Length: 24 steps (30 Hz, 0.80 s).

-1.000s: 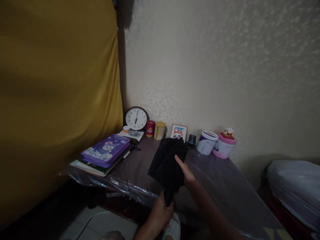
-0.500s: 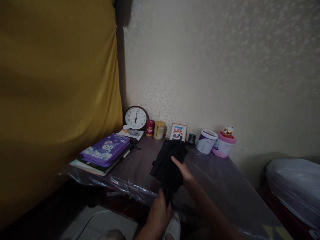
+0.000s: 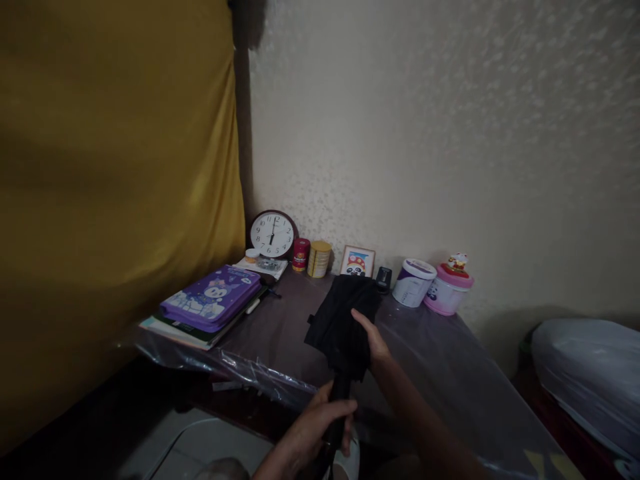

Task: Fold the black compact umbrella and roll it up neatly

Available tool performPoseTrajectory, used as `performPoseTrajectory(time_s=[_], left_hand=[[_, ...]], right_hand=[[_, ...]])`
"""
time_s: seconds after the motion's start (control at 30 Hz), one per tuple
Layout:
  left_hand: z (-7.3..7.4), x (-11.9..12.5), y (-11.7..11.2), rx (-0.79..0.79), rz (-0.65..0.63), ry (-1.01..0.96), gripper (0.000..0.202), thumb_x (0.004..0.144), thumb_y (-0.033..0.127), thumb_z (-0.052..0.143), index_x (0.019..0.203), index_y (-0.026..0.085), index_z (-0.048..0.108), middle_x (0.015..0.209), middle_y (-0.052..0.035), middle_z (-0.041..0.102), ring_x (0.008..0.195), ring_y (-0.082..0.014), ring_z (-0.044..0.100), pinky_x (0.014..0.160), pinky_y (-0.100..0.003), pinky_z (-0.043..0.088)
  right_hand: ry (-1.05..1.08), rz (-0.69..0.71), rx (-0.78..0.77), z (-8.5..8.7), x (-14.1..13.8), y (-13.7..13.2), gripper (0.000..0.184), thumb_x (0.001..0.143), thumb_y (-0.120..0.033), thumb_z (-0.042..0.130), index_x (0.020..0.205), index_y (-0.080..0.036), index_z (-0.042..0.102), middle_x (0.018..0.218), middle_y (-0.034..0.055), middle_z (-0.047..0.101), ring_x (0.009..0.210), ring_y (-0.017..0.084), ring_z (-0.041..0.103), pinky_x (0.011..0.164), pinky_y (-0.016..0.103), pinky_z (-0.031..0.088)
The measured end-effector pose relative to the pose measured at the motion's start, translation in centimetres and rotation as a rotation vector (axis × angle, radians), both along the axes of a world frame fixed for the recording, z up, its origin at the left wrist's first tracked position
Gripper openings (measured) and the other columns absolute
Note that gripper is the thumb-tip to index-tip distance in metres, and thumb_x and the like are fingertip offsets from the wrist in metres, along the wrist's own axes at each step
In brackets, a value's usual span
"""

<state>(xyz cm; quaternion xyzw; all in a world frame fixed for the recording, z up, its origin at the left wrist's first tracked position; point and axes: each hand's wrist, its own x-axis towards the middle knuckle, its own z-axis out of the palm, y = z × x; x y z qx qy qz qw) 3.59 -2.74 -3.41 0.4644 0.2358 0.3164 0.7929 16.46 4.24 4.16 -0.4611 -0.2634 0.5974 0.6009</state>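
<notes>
A folded black umbrella [image 3: 343, 320] points away from me over the dark table [image 3: 280, 327] covered in clear plastic. My left hand [image 3: 320, 423] is closed around its handle near the table's front edge. My right hand [image 3: 373, 340] lies on the right side of the black canopy, with its fingers stretched along the fabric. The umbrella's tip reaches toward a small framed picture [image 3: 357, 261] and a black device [image 3: 383, 279] at the wall.
Along the wall stand a round clock [image 3: 273, 235], a red tin [image 3: 301, 255], a gold tin [image 3: 319, 259], a white tub [image 3: 413, 282] and a pink tub [image 3: 447, 288]. A purple case [image 3: 213, 298] lies on books at left. A yellow curtain [image 3: 110, 173] hangs left; a plastic-covered bundle [image 3: 585, 373] sits right.
My left hand has slid back along the handle toward me, so more of the handle shows. The right hand stays on the canopy, shifted slightly right.
</notes>
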Motion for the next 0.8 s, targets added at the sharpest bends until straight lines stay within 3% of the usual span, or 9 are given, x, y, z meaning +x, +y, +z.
performPoseTrajectory(time_s=[0.07, 0.17, 0.33, 0.63, 0.8], left_hand=[[0.4, -0.2, -0.2, -0.117, -0.059, -0.128, 0.025, 0.072, 0.037, 0.055, 0.084, 0.018, 0.045, 0.053, 0.0072, 0.045, 0.033, -0.0043, 0.035, 0.035, -0.017, 0.034], [0.6, -0.2, -0.5, -0.170, -0.063, -0.159, 0.022, 0.072, 0.034, 0.056, 0.082, 0.019, 0.045, 0.050, 0.0085, 0.043, 0.031, -0.0030, 0.031, 0.032, -0.015, 0.031], [0.1, 0.3, -0.6, -0.080, 0.039, -0.008, 0.026, 0.070, 0.036, 0.058, 0.082, 0.019, 0.042, 0.045, 0.0092, 0.046, 0.029, -0.0045, 0.034, 0.030, -0.016, 0.032], [-0.1, 1.1, -0.4, 0.060, 0.158, 0.324, 0.040, 0.071, 0.035, 0.053, 0.104, 0.017, 0.039, 0.039, 0.0127, 0.038, 0.026, -0.0067, 0.036, 0.029, -0.015, 0.030], [-0.2, 1.2, -0.4, 0.140, 0.256, 0.396, 0.044, 0.072, 0.029, 0.053, 0.111, 0.017, 0.037, 0.053, 0.0097, 0.044, 0.027, -0.0049, 0.035, 0.027, -0.016, 0.029]], right_hand=[[0.053, 0.078, -0.024, 0.3, 0.0, -0.2, 0.036, 0.070, -0.040, 0.061, 0.094, -0.013, 0.064, 0.080, 0.0067, 0.071, 0.079, 0.023, 0.066, 0.071, 0.034, 0.054], [0.047, 0.107, -0.055, 0.4, 0.1, -0.3, 0.033, 0.071, -0.040, 0.060, 0.091, -0.014, 0.065, 0.080, 0.0067, 0.071, 0.077, 0.023, 0.067, 0.071, 0.034, 0.055], [-0.030, 0.059, -0.061, -0.2, 0.5, -0.1, 0.033, 0.068, -0.036, 0.065, 0.092, -0.012, 0.065, 0.081, 0.0079, 0.071, 0.075, 0.022, 0.067, 0.073, 0.033, 0.054], [-0.045, -0.076, -0.083, -0.2, 0.2, 0.1, 0.038, 0.062, -0.032, 0.071, 0.094, -0.013, 0.063, 0.081, 0.0077, 0.071, 0.076, 0.022, 0.067, 0.075, 0.034, 0.053], [-0.053, -0.056, -0.072, -0.2, 0.3, 0.1, 0.036, 0.062, -0.033, 0.071, 0.091, -0.012, 0.064, 0.080, 0.0079, 0.071, 0.073, 0.022, 0.067, 0.074, 0.034, 0.054]])
